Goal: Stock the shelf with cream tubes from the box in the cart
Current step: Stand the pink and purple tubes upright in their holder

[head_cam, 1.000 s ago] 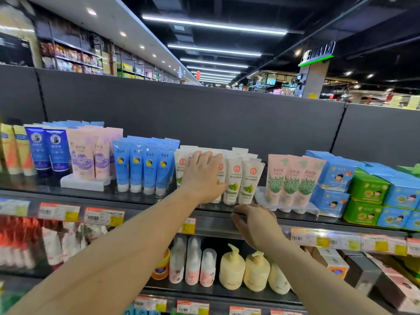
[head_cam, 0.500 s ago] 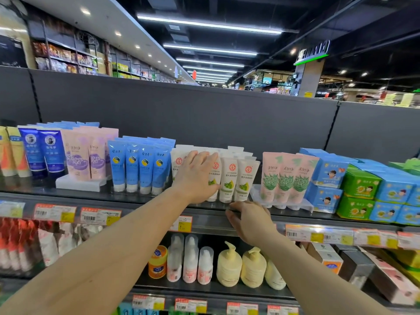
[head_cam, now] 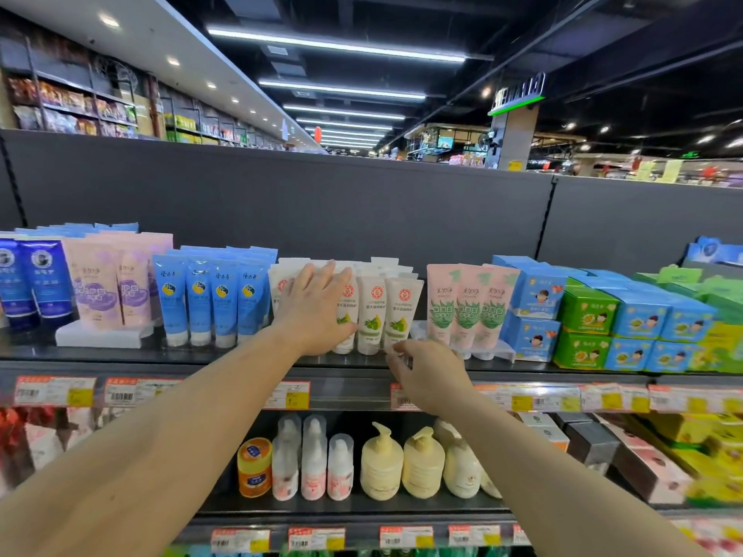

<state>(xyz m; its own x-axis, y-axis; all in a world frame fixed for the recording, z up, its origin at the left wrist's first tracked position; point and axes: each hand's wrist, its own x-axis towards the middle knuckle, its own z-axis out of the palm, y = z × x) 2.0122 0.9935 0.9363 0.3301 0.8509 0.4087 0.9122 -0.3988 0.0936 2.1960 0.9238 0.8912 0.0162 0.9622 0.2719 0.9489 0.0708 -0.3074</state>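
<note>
Several white cream tubes (head_cam: 376,315) with a red round logo and green fruit stand cap-down in rows on the top shelf (head_cam: 225,357). My left hand (head_cam: 315,311) lies flat with straight fingers against the front tubes on the left of that group. My right hand (head_cam: 430,377) is lower, at the shelf's front edge, fingertips touching the base of the rightmost white tube. The box and the cart are out of view.
Blue tubes (head_cam: 213,299) stand left of the white ones, pink tubes (head_cam: 106,291) further left. Pink aloe tubes (head_cam: 466,307) and blue and green boxes (head_cam: 627,323) fill the right. Pump bottles (head_cam: 402,462) sit on the shelf below, behind price labels (head_cam: 530,398).
My right hand has risen from the shelf's front rail to the base of the rightmost white tube. My left hand stays pressed on the front tubes.
</note>
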